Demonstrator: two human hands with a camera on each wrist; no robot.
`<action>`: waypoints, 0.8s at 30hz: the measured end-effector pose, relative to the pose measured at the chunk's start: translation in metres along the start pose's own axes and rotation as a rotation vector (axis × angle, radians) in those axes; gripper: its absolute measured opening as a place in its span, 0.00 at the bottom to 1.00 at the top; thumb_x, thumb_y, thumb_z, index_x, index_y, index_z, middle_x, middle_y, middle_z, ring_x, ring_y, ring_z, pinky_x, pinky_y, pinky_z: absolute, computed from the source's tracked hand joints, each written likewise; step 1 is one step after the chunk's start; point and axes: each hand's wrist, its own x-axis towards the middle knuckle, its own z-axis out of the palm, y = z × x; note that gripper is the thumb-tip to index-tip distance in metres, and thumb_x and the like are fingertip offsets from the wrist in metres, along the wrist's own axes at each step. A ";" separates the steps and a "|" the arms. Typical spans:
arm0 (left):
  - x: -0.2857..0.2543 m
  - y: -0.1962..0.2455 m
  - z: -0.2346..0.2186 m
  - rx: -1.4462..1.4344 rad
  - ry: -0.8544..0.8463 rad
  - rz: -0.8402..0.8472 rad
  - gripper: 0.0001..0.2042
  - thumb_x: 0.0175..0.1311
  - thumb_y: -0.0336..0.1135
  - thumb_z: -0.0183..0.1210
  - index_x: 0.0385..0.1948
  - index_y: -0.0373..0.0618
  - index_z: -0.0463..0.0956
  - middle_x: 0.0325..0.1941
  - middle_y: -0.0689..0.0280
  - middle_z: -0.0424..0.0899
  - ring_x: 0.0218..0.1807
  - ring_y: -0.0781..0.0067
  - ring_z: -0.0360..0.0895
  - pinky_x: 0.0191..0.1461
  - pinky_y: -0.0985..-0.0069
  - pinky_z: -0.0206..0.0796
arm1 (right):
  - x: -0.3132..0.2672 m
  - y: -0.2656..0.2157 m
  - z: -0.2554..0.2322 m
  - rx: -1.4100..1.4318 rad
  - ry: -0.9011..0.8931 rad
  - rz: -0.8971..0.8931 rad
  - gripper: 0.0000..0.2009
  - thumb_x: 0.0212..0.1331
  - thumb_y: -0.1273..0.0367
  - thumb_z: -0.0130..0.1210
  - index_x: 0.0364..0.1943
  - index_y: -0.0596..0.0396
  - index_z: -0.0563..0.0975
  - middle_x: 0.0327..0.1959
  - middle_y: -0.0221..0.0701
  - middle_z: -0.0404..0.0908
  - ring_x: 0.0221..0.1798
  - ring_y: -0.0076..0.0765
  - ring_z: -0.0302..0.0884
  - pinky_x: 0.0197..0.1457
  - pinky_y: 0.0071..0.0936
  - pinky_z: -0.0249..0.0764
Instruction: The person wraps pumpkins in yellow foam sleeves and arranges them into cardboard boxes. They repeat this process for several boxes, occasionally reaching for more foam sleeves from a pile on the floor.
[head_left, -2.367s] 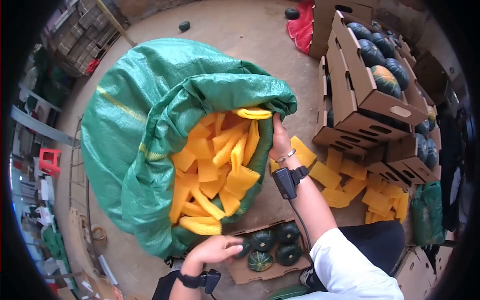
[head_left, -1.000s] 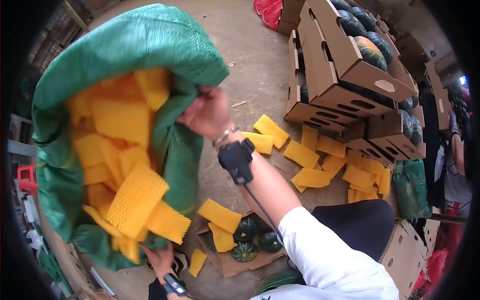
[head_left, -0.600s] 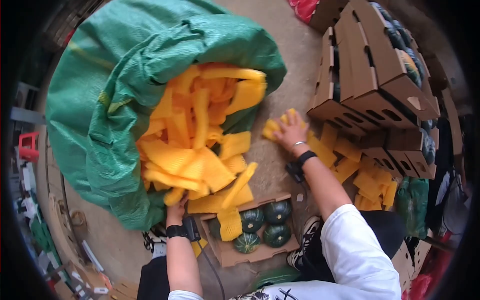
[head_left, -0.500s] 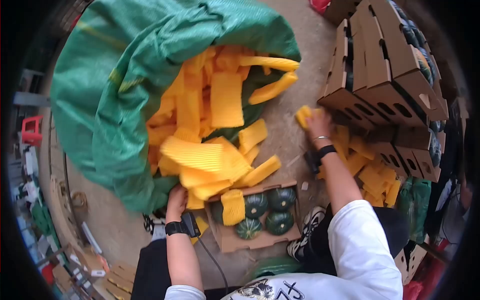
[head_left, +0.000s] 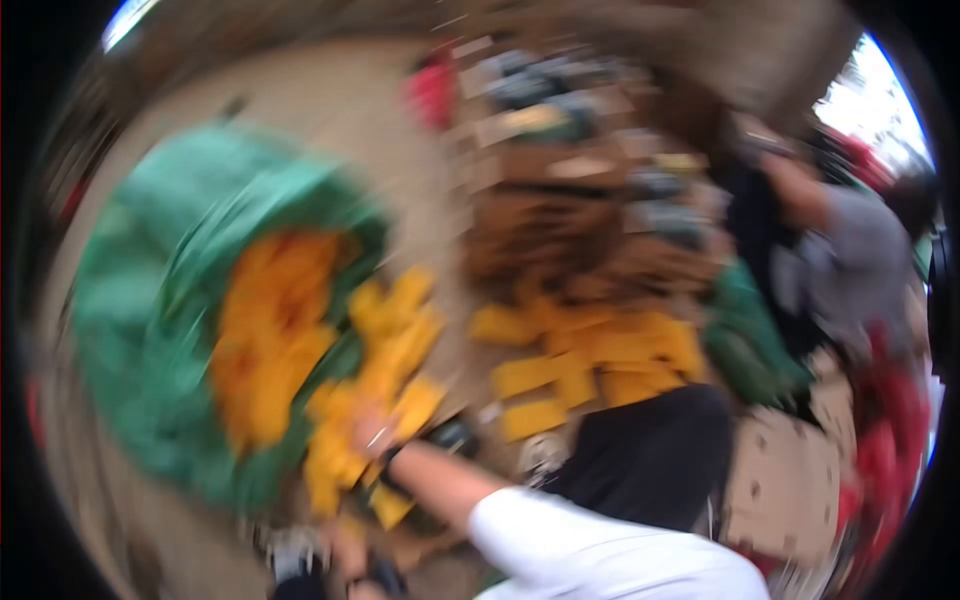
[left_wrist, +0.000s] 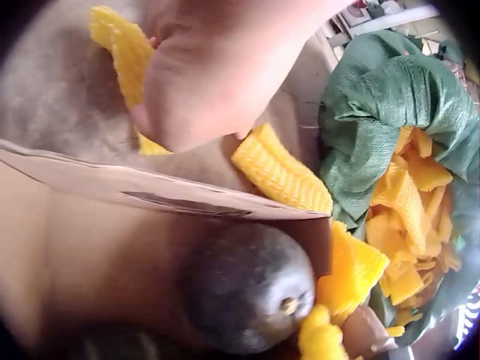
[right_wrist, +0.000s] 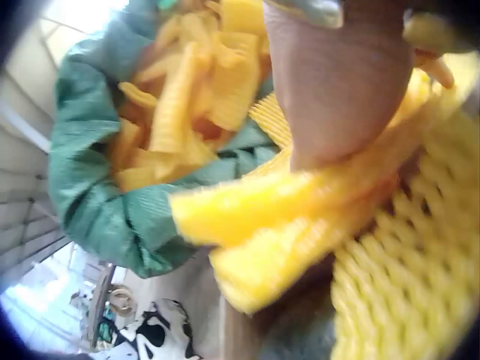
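Note:
A large green woven sack (head_left: pixel 130 300) lies with its mouth open, full of yellow foam fruit nets (head_left: pixel 270 340). My right hand (head_left: pixel 372 428) is over the pumpkin carton beside the sack's mouth. In the right wrist view, its thumb and fingers grip a bunch of flattened foam nets (right_wrist: pixel 262 240), and another net (right_wrist: pixel 420 247) hangs close beside. My left hand (left_wrist: pixel 210 82) is low beyond the carton wall (left_wrist: pixel 150 187), its fingers around a foam net (left_wrist: pixel 131 64). A second net (left_wrist: pixel 281 172) lies against the carton's corner. Inside sits a dark green pumpkin (left_wrist: pixel 247 289).
Stacked cartons of pumpkins (head_left: pixel 550 180) stand at the back, with loose foam nets (head_left: pixel 600 360) on the floor before them. Another person (head_left: pixel 850 240) is at the right, near a green bag (head_left: pixel 750 340). The head view is blurred.
My right hand has come from the floor near the stacked cartons to the nets by the sack. My left hand has left the sack's lip and lowered. The head view has swung right.

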 end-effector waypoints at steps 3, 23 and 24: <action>0.056 0.112 0.058 -0.027 -0.255 0.309 0.36 0.50 0.37 0.62 0.63 0.45 0.56 0.59 0.47 0.64 0.59 0.51 0.63 0.61 0.62 0.57 | -0.013 0.017 -0.070 0.322 -0.194 0.218 0.18 0.65 0.62 0.40 0.59 0.33 0.69 0.72 0.38 0.45 0.72 0.59 0.39 0.52 0.74 0.60; 0.082 0.155 -0.012 -0.403 -0.694 0.248 0.20 0.63 0.41 0.54 0.53 0.40 0.67 0.46 0.62 0.76 0.45 0.69 0.75 0.45 0.73 0.70 | -0.011 0.115 -0.075 0.873 0.256 0.345 0.16 0.48 0.76 0.52 0.42 0.45 0.78 0.47 0.47 0.72 0.51 0.58 0.69 0.54 0.40 0.69; 0.080 0.181 0.007 -0.530 -0.758 0.310 0.20 0.63 0.40 0.53 0.54 0.42 0.66 0.49 0.63 0.75 0.48 0.69 0.75 0.48 0.73 0.70 | -0.026 0.130 -0.094 0.833 0.392 0.403 0.15 0.48 0.75 0.51 0.42 0.45 0.78 0.44 0.47 0.73 0.48 0.58 0.71 0.54 0.39 0.69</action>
